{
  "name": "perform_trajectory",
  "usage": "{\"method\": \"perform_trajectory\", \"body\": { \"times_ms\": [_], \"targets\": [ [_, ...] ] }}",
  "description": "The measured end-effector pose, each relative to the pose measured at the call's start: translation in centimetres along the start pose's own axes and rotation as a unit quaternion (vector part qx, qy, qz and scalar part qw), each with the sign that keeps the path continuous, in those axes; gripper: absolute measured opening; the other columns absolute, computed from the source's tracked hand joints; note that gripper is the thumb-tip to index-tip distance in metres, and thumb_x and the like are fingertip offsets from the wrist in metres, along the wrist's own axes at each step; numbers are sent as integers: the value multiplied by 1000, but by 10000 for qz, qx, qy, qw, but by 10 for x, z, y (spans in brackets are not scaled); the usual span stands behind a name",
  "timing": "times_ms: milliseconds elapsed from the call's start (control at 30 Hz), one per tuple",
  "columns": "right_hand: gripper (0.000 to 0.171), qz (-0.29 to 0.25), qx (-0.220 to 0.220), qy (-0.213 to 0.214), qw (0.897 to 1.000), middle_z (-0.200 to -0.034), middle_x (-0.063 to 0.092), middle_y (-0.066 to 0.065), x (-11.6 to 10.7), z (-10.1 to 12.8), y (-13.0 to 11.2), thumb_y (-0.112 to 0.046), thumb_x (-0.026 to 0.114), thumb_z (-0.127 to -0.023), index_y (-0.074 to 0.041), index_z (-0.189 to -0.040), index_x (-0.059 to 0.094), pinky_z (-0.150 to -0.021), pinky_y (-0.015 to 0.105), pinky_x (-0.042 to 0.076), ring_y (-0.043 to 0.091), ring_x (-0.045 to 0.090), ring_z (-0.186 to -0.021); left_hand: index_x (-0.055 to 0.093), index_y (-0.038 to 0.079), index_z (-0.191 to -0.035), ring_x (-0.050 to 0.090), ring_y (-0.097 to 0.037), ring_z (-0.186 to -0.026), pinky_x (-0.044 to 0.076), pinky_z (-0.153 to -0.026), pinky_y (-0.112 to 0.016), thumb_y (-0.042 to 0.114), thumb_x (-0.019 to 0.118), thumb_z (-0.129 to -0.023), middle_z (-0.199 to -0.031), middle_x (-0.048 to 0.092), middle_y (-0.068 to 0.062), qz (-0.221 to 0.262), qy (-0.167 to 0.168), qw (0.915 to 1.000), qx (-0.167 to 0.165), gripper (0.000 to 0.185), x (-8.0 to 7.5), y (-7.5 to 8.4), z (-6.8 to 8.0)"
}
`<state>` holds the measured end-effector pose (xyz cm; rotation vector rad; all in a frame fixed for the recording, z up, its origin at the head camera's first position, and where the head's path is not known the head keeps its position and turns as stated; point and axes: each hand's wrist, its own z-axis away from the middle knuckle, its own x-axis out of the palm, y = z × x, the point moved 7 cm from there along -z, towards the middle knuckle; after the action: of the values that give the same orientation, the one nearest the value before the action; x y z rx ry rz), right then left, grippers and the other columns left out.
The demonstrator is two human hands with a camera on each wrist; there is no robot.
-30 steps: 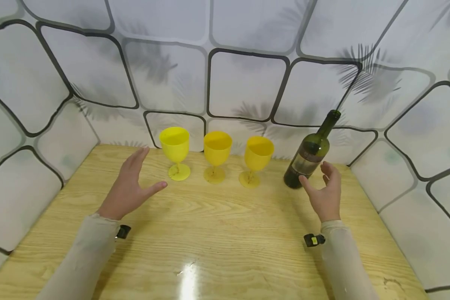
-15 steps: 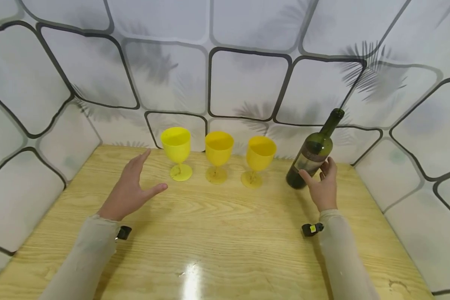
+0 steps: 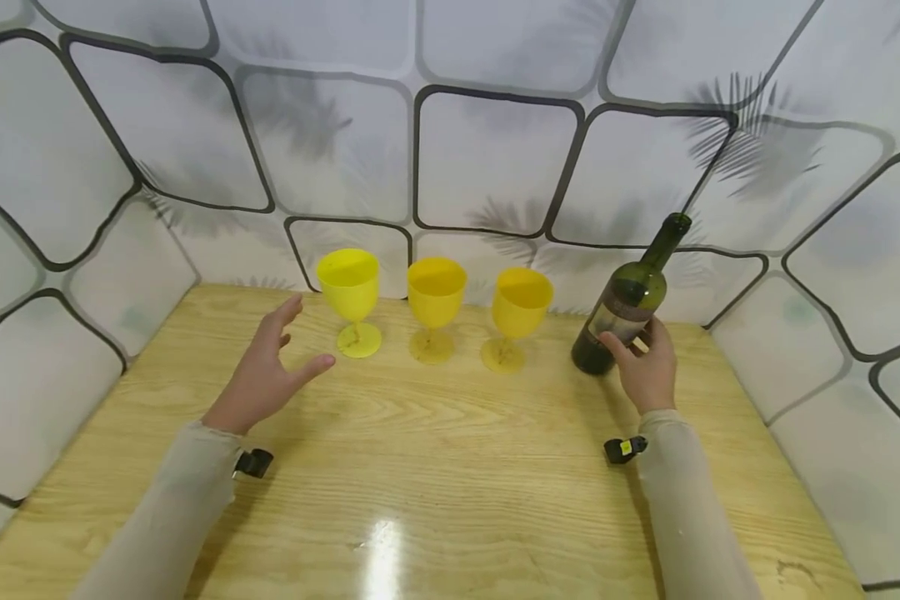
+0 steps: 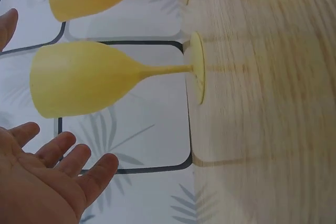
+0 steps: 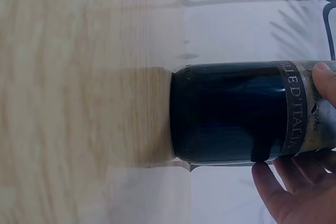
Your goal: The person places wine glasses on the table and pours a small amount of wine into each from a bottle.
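My right hand point(image 3: 648, 367) grips a dark green wine bottle point(image 3: 630, 292) at its label, thumb on the near side and fingers round the far side. The bottle stands upright at the right of the table; in the right wrist view its base point(image 5: 181, 114) meets the wood. My left hand point(image 3: 258, 371) is held open, thumb and fingers spread, a little left of a bright yellow goblet point(image 3: 351, 287). That goblet's bowl point(image 4: 84, 80) shows beyond the fingers in the left wrist view. A middle goblet point(image 3: 435, 296) and a right goblet point(image 3: 521, 304), both deeper yellow, stand in line with it.
The pale wooden table point(image 3: 450, 450) runs back to a patterned wall point(image 3: 495, 167) close behind the goblets and bottle. Side panels with the same pattern rise at left and right. Small black cameras sit at both wrists.
My right hand has moved in to the bottle, and its thumb and fingers have closed round it. The left hand has barely moved; its fingers curve slightly more. The goblets stay in place.
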<state>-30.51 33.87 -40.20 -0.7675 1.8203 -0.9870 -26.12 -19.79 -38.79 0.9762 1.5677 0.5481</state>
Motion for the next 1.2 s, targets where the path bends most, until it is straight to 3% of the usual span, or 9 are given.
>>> {"method": "perform_trajectory", "body": {
  "times_ms": [233, 467, 633, 967, 1200],
  "targets": [
    [75, 69, 115, 87, 9999, -151, 49, 15, -3, 4, 4, -33, 78, -95, -9, -155, 42, -112, 50, 46, 33, 49, -138, 5, 20, -167, 17, -40, -155, 24, -122, -62, 37, 78, -94, -171, 11, -13, 336, 123, 9991, -236, 105, 1, -9, -23],
    [76, -91, 18, 151, 9998, -151, 49, 15, 4, 3, 7, -31, 79, -94, -8, -156, 41, -112, 49, 46, 32, 49, -138, -1, 17, -167, 17, -40, -155, 23, -123, -61, 40, 80, -92, -170, 9, -19, 924, 628, 9924, -507, 113, 3, -9, -50],
    [75, -191, 41, 254, 9995, -151, 48, 15, 5, 4, 6, -29, 78, -95, -9, -157, 41, -112, 50, 46, 32, 49, -139, -7, 23, -166, 22, -38, -154, 25, -123, -57, 41, 82, -89, -168, 12, -20, 1253, 866, 9866, -588, 119, 10, -5, -67],
    [76, -214, 22, 308, 9993, -152, 47, 18, 4, 3, 5, -26, 79, -94, -6, -156, 40, -114, 51, 43, 37, 48, -138, 1, 28, -167, 39, -36, -143, 37, -117, -57, 39, 82, -90, -161, 30, -19, 1517, 839, 9829, -626, 112, 19, -2, -77],
    [77, -348, 78, 227, 9991, -153, 46, 18, 0, 5, 4, -25, 80, -93, -5, -156, 39, -117, 51, 40, 40, 49, -139, 24, 20, -163, 51, -33, -130, 50, -105, -54, 45, 82, -89, -149, 46, -14, 1459, 852, 9837, -609, 97, 24, -2, -79]
  ]
}}
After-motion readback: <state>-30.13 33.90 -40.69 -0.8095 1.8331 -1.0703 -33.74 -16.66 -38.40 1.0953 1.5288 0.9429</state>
